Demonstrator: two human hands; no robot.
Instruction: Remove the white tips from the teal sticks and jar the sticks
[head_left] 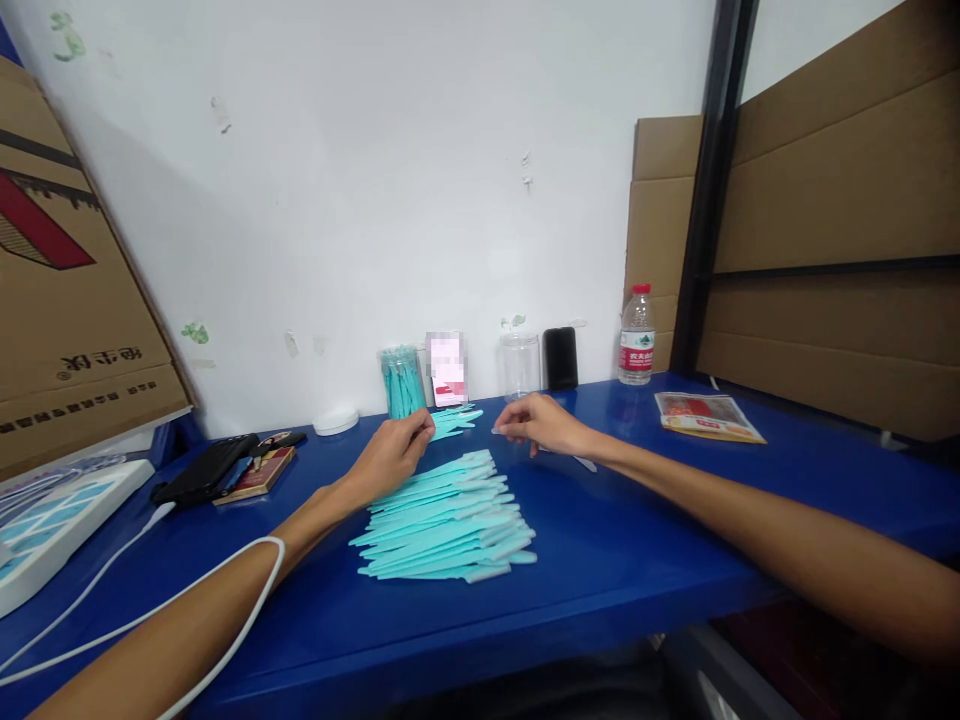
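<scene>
You have the main pile (450, 525) of teal sticks in front of you, lying side by side on the blue desk (600, 530). Your left hand (394, 450) is just beyond its left end, narrow, thumb and fingers drawn together; I can't tell whether anything is between them. Your right hand (534, 422), beyond the pile's right end, pinches a small clear piece (497, 431) at the fingertips, and a pale strip (583, 463) lies under that wrist.

The step in hand looks like handling the sticks piece by piece; the next move seems to call for a light, exact pinch, bringing the two hands' fingertips together.

Beyond the pile lie a few loose sticks (454, 421), with a filled jar (403, 385), a pink card (448, 372), an empty jar (520, 366) and a black case (560, 358) along the white wall (420, 180). Right of the pile, farther back, are a bottle (637, 340) and a packet (709, 415); well left of it, a power strip (67, 530). Cardboard (840, 200) flanks both sides.
</scene>
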